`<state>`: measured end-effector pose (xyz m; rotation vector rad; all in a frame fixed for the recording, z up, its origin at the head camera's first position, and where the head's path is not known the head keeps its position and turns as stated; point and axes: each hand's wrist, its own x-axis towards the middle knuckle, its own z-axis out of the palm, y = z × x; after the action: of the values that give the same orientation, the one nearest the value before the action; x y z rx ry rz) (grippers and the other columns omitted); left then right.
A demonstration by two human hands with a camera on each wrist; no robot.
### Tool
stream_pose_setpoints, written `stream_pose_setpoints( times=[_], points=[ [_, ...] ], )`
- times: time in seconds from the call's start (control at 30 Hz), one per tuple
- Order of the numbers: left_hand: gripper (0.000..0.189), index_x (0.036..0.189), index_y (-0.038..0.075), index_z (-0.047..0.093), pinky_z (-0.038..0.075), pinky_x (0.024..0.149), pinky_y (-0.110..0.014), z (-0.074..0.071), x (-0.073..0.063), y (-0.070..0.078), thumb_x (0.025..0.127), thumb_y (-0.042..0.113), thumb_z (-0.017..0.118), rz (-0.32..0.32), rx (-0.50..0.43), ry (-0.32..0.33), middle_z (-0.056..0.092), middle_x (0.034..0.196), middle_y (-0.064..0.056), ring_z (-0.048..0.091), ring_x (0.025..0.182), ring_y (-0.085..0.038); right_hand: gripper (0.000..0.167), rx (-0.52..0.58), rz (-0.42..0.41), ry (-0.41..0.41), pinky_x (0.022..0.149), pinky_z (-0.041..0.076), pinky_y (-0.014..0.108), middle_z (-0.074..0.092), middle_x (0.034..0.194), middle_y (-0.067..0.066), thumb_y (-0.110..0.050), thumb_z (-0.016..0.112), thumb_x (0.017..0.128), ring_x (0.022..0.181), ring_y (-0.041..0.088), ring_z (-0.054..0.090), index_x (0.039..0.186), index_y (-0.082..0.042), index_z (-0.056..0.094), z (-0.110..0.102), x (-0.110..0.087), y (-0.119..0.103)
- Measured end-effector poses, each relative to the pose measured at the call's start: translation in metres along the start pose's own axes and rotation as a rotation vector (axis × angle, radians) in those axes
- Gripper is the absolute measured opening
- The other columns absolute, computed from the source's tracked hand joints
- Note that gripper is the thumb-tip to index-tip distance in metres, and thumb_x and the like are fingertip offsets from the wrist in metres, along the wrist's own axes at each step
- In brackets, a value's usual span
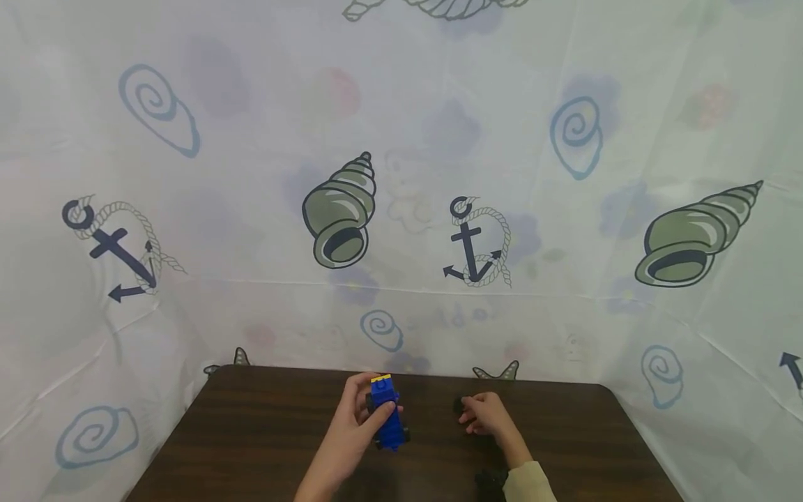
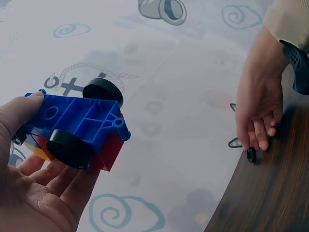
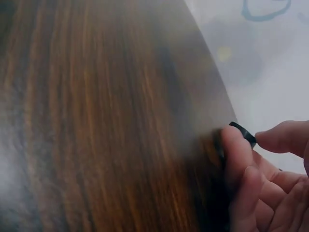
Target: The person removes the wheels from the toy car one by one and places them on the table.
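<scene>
Left grip (image 1: 351, 422), a bare hand, curls around a small toy car (image 1: 392, 434), its thumb on one face and fingers on the other, holding it up over the dark wood-grain worktop (image 1: 270, 432). The left wrist view shows the car's underside: a blue plastic chassis (image 2: 79, 116) with black wheels (image 2: 70, 149), a little of a yellow block (image 2: 38, 147) showing below it at left and a red block (image 2: 110, 152) at right. Well apart, to the right of the car, the right grip (image 1: 491, 417), also a bare hand, pinches a small black wheel (image 2: 251, 155) between thumb and finger, low near the worktop's far edge; whether the wheel touches the wood cannot be told. Farther along that arm are a dark strap (image 2: 295, 67) and a cream sleeve (image 1: 530, 482). Behind, spanning left to right, is white cloth (image 1: 251, 223) printed with anchors, seashells and starfish.
</scene>
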<state>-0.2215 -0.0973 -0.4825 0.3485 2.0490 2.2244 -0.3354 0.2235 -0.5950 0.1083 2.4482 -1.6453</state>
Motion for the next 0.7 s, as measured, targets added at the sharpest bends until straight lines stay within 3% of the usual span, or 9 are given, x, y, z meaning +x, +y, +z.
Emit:
stream_pose_setpoints(
  times=[0.3,0.4,0.5,0.7],
  points=[
    [0.064,0.159,0.022,0.029,0.063,0.093,-0.048,-0.001,0.001,0.001,0.109,0.031,0.067,0.011,-0.014,0.008,0.061,0.141,-0.026,0.071,0.122,-0.036,0.034,-0.072,0.001,0.024,0.047,0.051,0.023,0.064,0.065,0.003,-0.023,0.059,0.109,0.047,0.009,0.058,0.097,0.006,0.071,0.005,0.006,-0.003],
    [0.067,0.161,0.024,0.026,0.063,0.094,-0.049,-0.002,0.001,0.002,0.109,0.033,0.067,0.014,-0.007,0.02,0.063,0.14,-0.024,0.07,0.123,-0.04,0.04,-0.091,-0.012,0.038,0.047,0.052,0.024,0.062,0.064,0.002,-0.029,0.057,0.111,0.046,0.01,0.057,0.094,0.005,0.07,0.007,0.007,-0.002],
    [0.065,0.16,0.019,0.032,0.061,0.1,-0.051,-0.003,0.001,0.002,0.108,0.036,0.067,0.023,0.021,0.026,0.065,0.139,-0.022,0.071,0.124,-0.04,0.052,-0.085,-0.033,0.063,0.047,0.051,0.026,0.058,0.062,0.001,-0.04,0.053,0.113,0.047,0.012,0.055,0.089,0.003,0.068,0.01,0.006,-0.001],
    [0.058,0.154,0.013,0.043,0.057,0.107,-0.049,-0.002,-0.001,0.002,0.108,0.039,0.067,0.035,0.063,0.037,0.067,0.137,-0.018,0.074,0.12,-0.029,0.069,-0.243,-0.219,0.096,0.052,0.039,0.032,0.049,0.063,-0.004,-0.061,0.034,0.115,0.054,0.014,0.043,0.081,-0.008,0.062,0.027,-0.012,-0.024]
  ],
)
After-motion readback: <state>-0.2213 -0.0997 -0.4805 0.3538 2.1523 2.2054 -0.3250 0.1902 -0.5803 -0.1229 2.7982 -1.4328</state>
